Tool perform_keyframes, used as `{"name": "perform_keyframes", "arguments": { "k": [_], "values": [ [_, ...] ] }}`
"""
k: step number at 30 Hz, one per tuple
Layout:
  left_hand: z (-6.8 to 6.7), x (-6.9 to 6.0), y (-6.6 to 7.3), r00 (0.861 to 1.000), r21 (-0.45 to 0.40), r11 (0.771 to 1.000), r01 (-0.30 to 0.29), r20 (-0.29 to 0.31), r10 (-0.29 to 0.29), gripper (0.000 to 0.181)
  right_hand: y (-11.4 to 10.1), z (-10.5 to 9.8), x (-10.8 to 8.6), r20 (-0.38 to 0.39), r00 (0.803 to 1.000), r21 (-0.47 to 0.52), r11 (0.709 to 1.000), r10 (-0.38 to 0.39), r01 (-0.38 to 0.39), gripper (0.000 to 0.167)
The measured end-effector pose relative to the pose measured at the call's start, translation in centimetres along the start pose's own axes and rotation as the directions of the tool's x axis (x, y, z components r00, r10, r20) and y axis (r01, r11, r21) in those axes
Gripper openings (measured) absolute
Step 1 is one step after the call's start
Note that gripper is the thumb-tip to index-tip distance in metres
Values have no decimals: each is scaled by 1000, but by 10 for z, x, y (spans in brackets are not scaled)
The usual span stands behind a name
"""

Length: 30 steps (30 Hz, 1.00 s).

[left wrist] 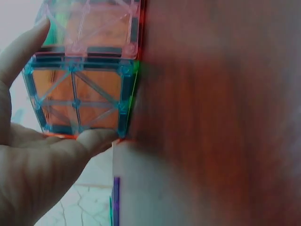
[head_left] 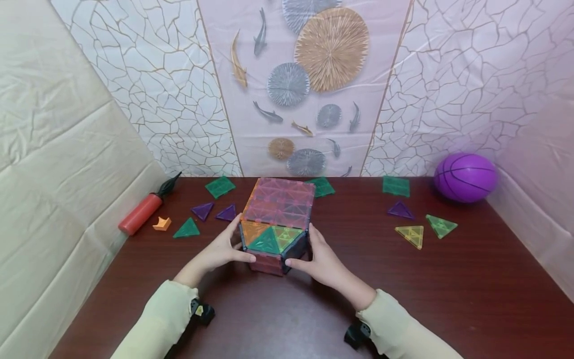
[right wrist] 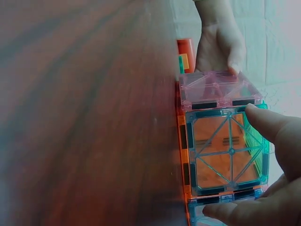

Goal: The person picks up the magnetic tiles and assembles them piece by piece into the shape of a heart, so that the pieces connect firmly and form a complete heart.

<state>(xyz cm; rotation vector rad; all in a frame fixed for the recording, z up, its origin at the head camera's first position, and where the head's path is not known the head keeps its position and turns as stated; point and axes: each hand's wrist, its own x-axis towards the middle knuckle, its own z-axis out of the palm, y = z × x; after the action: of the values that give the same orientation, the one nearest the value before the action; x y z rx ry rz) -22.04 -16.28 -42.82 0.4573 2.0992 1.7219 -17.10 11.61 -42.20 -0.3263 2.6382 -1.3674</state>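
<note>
A see-through magnetic tile structure (head_left: 280,207) stands on the table in front of me. A large pink square tile covers its back part. Orange, green (head_left: 265,242) and yellow-green (head_left: 287,236) triangle tiles form the top of its angled front. My left hand (head_left: 219,252) grips the left side, thumb at the front corner. On the other side my right hand (head_left: 323,259) grips it, thumb near the front right corner. In the left wrist view, thumb and fingers span a blue-framed square tile (left wrist: 96,89). The right wrist view shows another blue-framed square tile (right wrist: 214,155) between thumb and fingers.
Loose tiles lie around the table: green squares (head_left: 220,187) at the back, purple triangles (head_left: 203,211) on both sides, a yellow triangle (head_left: 411,235) at right. A red hand pump (head_left: 141,214) and an orange crown-shaped piece (head_left: 162,224) lie left; a purple ball (head_left: 466,177) sits back right.
</note>
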Motion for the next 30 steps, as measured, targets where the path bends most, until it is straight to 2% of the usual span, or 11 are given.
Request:
{"name": "perform_keyframes", "arguments": {
  "k": [5, 10, 15, 19, 21, 24, 27, 30],
  "values": [
    [-15, 4, -4, 1000, -30, 1000, 2, 24, -2, 120, -5, 5, 7, 18, 1000, -2, 1000, 9, -9, 109],
    [-22, 5, -4, 999, -13, 1000, 15, 34, -15, 120, -6, 6, 10, 38, 999, 6, 1000, 12, -13, 108],
    [-28, 5, -1, 997, 100, 994, 37, 57, -43, 121, 1, -11, 10, 111, 994, 52, 999, -12, 6, 102],
    [-39, 3, 1, 998, 196, 981, 2, 60, -15, 113, 15, -37, 7, 144, 985, 50, 995, -97, 91, 94],
    [-47, 4, 2, 999, 238, 971, -29, 37, 21, 104, 24, -54, 5, 129, 980, 6, 989, -149, 150, 89],
    [-61, 9, 4, 997, 309, 950, -42, -42, 58, 92, 43, -82, 1, 87, 971, -88, 970, -221, 228, 80],
    [-74, 17, 4, 990, 360, 933, -3, -130, 54, 85, 64, -111, -1, 41, 965, -170, 950, -260, 263, 73],
    [-83, 27, 2, 981, 378, 925, 46, -194, 31, 84, 84, -136, -3, -1, 966, -229, 940, -259, 252, 71]
  ]
}}
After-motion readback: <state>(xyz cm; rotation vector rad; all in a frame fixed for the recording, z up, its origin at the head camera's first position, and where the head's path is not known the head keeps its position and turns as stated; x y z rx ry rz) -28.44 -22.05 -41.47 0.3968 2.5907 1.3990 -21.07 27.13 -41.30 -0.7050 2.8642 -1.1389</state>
